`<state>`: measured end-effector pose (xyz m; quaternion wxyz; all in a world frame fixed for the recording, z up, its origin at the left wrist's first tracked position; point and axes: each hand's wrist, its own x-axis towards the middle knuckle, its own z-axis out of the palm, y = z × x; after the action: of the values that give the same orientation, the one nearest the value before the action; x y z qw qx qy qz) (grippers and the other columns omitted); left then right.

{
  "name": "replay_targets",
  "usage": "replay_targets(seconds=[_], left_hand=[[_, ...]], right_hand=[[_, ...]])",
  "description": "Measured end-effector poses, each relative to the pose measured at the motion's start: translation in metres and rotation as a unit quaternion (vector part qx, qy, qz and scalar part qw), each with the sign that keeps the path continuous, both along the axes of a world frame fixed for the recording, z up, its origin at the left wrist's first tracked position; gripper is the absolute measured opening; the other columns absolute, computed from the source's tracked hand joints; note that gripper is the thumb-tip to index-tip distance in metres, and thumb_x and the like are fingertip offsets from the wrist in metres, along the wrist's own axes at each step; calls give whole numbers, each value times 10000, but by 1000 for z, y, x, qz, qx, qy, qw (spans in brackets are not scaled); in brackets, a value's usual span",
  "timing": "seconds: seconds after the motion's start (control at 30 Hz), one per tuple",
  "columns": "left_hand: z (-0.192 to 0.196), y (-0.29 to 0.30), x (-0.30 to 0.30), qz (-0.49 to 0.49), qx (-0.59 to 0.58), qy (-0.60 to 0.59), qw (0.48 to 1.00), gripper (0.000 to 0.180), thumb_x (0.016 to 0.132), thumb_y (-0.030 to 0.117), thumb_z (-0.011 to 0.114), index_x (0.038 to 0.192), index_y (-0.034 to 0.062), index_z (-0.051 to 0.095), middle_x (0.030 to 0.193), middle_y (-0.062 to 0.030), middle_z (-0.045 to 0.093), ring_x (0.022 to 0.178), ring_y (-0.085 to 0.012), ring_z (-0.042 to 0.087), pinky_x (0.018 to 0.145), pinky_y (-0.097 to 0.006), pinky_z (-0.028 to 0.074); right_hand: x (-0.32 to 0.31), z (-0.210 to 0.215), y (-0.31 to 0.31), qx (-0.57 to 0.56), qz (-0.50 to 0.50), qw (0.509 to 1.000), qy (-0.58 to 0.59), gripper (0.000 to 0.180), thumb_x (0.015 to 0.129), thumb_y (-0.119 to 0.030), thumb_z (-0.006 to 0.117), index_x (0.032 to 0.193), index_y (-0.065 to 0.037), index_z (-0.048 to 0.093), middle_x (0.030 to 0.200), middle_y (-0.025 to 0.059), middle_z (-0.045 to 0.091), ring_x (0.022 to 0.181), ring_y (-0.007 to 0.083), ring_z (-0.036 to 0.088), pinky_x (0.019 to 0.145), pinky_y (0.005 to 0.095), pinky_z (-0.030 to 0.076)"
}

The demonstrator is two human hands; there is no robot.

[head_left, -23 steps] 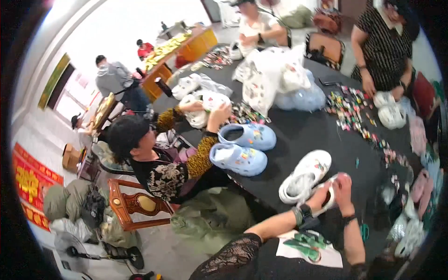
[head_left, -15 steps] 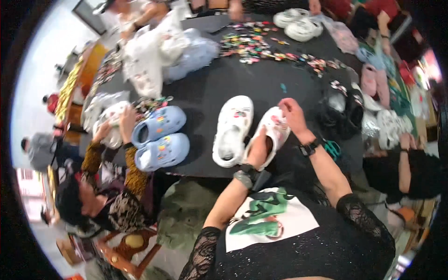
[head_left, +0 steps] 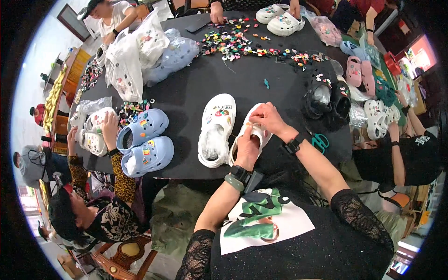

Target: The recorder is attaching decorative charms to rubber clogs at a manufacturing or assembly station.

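Observation:
Standing on the black table is a white clog (head_left: 217, 126) with several colourful charms on its upper and clear plastic stuffed inside. Close to its right is a second white clog (head_left: 266, 139), tilted and partly covered by my hands. My left hand (head_left: 246, 150) is closed around this second clog at its opening, thumb up by the upper. Above it my right hand (head_left: 273, 120) is pinched at the clog's upper, fingertips meeting the left hand's. A small orange spot shows between them; whether it is a charm I cannot tell.
Blue clogs (head_left: 148, 156) stand to the left, beside a person handling white clogs (head_left: 95, 126). Loose charms (head_left: 233, 44) are spread along the far side. Black clogs (head_left: 321, 98) and green scissors (head_left: 319, 141) lie right. Bagged clogs (head_left: 175, 53) sit far left. Other people work around the table.
My right hand has come down and left from beside the second clog onto its upper. My left hand has shifted up toward the same spot. The whole view has moved slightly.

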<state>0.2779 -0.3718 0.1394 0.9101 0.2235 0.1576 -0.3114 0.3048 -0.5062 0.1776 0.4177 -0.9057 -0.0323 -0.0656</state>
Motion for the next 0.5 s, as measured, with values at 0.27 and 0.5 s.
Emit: replay_targets(seconds=[0.27,0.5], left_hand=[[2,8,-2,-13,70,-23,997,383,860,212,576,1172,2,505,1106,-101,591,1000,-201,569,893,-342,441],[9,10,-4,-32,66,-39,997,400,858,195,591,1179,-24,496,1103,-97,590,980,-179,583,873,-318,454]], right_hand=[[26,26,-29,-44,153,964,214,162,739,-230,688,872,-142,720,837,9,599,884,194,488,804,326,411],[61,27,-30,9,239,913,329,181,722,-169,691,831,-25,687,729,42,658,666,116,599,609,262,470]])
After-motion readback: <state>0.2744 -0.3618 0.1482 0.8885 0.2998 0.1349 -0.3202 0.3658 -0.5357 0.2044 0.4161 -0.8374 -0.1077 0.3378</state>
